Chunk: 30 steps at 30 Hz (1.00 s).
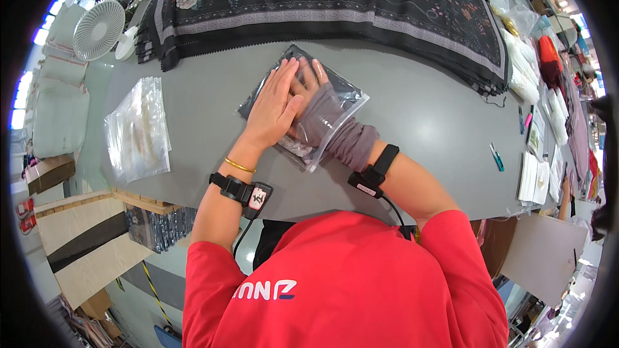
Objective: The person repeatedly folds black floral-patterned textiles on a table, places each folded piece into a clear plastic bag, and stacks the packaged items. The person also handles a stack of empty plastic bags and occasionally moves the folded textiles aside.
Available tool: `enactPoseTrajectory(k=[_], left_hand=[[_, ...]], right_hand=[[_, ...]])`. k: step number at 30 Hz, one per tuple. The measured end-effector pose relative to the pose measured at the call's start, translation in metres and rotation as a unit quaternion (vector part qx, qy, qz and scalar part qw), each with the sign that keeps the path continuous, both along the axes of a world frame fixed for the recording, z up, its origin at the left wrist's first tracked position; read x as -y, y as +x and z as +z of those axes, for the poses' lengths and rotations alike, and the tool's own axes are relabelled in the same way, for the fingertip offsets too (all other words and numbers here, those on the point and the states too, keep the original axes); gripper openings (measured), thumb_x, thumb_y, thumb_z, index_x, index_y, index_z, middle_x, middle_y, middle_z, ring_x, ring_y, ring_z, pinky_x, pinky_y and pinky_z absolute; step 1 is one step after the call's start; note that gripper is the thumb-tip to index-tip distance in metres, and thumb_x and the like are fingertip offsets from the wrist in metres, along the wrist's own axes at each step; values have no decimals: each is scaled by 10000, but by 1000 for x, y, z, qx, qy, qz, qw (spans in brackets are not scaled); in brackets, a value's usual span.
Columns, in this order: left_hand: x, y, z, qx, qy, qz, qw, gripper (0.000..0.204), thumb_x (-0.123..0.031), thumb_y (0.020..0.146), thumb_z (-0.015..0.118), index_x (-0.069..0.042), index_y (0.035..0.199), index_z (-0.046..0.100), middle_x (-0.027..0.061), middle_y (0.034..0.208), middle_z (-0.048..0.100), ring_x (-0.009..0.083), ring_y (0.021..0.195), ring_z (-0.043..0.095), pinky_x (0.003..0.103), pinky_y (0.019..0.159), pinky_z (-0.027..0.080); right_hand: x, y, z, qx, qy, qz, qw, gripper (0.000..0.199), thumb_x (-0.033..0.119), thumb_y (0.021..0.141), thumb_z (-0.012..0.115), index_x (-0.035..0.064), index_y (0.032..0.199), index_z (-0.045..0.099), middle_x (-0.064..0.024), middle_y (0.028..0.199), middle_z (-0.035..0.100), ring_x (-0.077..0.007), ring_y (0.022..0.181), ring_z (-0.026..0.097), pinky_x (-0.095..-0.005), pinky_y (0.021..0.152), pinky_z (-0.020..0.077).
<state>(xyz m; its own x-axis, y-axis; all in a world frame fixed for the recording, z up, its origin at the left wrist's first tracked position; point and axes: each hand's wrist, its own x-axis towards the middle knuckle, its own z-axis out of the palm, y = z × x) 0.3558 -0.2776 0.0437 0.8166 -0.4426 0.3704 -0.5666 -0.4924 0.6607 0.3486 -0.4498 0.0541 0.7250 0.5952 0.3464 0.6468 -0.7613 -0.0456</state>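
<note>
A clear plastic bag point(342, 93) with a folded dark scarf inside lies on the grey table point(425, 122), in front of me. My left hand point(274, 106) lies flat on top of the bag, fingers apart, pressing down. My right hand point(314, 100) is pushed inside the bag's open end, in a grey sleeve that covers the wrist; its fingertips show through the plastic next to my left hand. Both wrists carry black strapped devices.
A wide stack of black floral scarves point(322, 0) covers the table's far side. A pile of clear bags point(137, 130) lies at the left. A white fan point(98, 29) stands far left. Small teal scissors point(496, 156) and paper stacks point(535, 174) sit at the right.
</note>
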Motion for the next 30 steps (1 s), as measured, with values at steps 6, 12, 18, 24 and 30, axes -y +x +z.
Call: enactPoseTrajectory(k=[6, 12, 18, 24, 30], left_hand=[[7, -3, 2, 5, 121, -11, 993, 719, -453, 1102, 471, -2, 1643, 329, 217, 1706, 356, 396, 1609, 275, 508, 1325, 183], [12, -8, 9, 23, 218, -31, 975, 736, -505, 1069, 512, -62, 1643, 386, 189, 1721, 345, 403, 1623, 232, 587, 1316, 115], [15, -15, 9, 87, 293, 0, 952, 894, -677, 944, 625, -185, 1657, 408, 193, 1730, 319, 436, 1631, 170, 666, 1291, 82], [27, -26, 40, 78, 333, -37, 939, 771, -633, 929, 680, -243, 1581, 545, 232, 1705, 341, 479, 1603, 201, 700, 1266, 127], [-4, -79, 54, 134, 214, -241, 937, 222, -209, 846, 725, -61, 1002, 673, 73, 1025, 602, 277, 973, 600, 404, 867, 515]], right_hand=[[26, -28, -17, -42, 57, -53, 996, 972, 790, 785, 694, 126, 1492, 626, -421, 1618, 325, -582, 1516, 315, -661, 1247, 221], [24, -33, -18, 15, 26, -81, 996, 857, 802, 813, 660, 238, 1459, 664, -384, 1598, 392, -564, 1464, 392, -653, 1224, 285], [80, -111, 27, -117, 42, -112, 986, 812, 476, 910, 759, 53, 1557, 512, -386, 1593, 384, -571, 1499, 351, -645, 1219, 309], [122, -82, 10, -44, 91, -28, 994, 700, 194, 906, 777, -55, 1498, 500, -283, 1609, 450, -429, 1488, 467, -506, 1204, 416], [117, -58, -7, -52, 90, 12, 995, 725, 232, 907, 773, -105, 1487, 498, -302, 1603, 452, -448, 1508, 436, -497, 1241, 385]])
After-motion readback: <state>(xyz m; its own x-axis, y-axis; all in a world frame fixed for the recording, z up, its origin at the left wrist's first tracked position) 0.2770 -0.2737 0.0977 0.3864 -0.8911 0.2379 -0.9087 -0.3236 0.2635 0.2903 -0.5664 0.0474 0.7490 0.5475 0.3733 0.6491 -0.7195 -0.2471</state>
